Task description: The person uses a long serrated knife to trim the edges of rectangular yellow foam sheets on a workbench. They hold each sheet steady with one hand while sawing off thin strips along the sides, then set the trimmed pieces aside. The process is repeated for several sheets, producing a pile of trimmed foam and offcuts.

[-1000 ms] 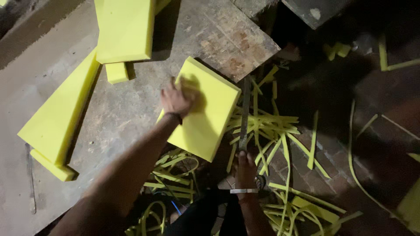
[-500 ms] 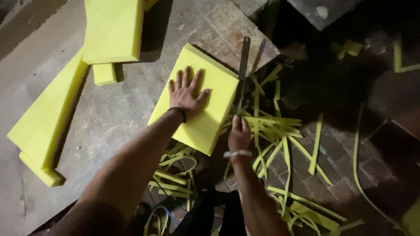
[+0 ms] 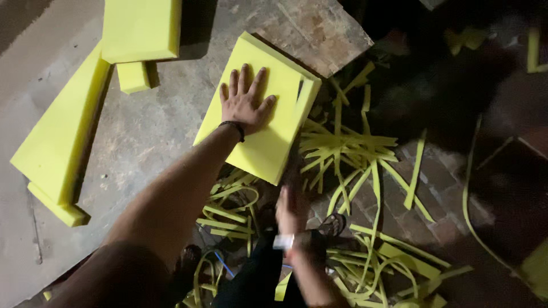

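On the grey floor (image 3: 142,137), the left hand (image 3: 244,102) presses flat, fingers spread, on a yellow foam block (image 3: 268,142). Nearer, the blurred right hand (image 3: 291,211) hovers over yellow foam strips (image 3: 348,148); its grip cannot be told.

My bench is a worn grey board (image 3: 142,131), scuffed and stained, with a rougher brown wooden slab (image 3: 311,31) at its far corner; on it lie a yellow foam block (image 3: 285,91) at the near edge, a long foam slab (image 3: 60,137) at the left, a small foam offcut (image 3: 132,77) and a thick foam piece (image 3: 141,28) at the back; the brick floor (image 3: 439,182) beside it carries thin yellow foam strips (image 3: 348,148) in a loose heap.
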